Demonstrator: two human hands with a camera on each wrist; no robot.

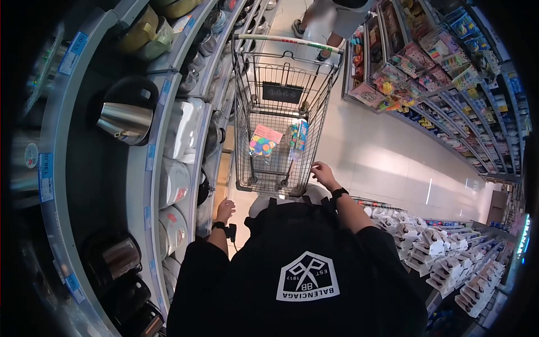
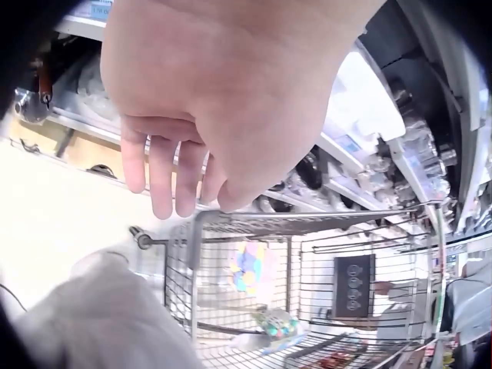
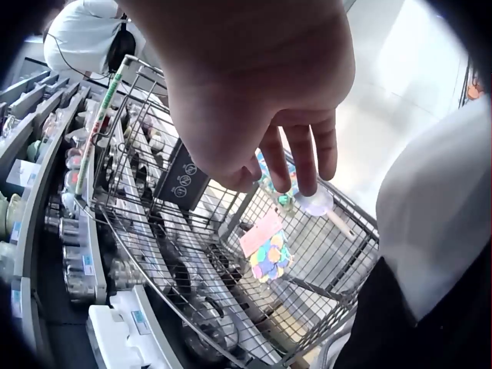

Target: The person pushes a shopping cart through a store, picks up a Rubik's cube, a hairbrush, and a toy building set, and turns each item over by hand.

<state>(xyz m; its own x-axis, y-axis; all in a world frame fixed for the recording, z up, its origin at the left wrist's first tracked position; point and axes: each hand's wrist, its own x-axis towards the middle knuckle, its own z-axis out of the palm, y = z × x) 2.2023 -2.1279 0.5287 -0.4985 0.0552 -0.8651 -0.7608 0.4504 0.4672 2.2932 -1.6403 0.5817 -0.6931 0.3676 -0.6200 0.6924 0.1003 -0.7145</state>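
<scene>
A wire shopping cart (image 1: 241,112) stands before the person, holding a colorful flowered pack with a pink label (image 1: 264,143) and a blue patterned item (image 1: 298,137). The left hand (image 1: 225,210) hangs beside the shelf, left of the cart's near end, holding nothing; in the left wrist view the hand (image 2: 207,100) has loose, slightly bent fingers. The right hand (image 1: 324,174) is by the cart's near right corner; whether it touches the wire cannot be told. The right wrist view shows that hand (image 3: 261,100) with relaxed fingers, nothing in them.
Shelves on the left hold a steel kettle (image 1: 128,115), white boxed appliances (image 1: 185,129) and pans. Toy racks (image 1: 421,62) stand at the upper right, and hanging white packs (image 1: 432,241) at the lower right. Another person (image 1: 320,22) is at the cart's far end, on the pale aisle floor (image 1: 393,140).
</scene>
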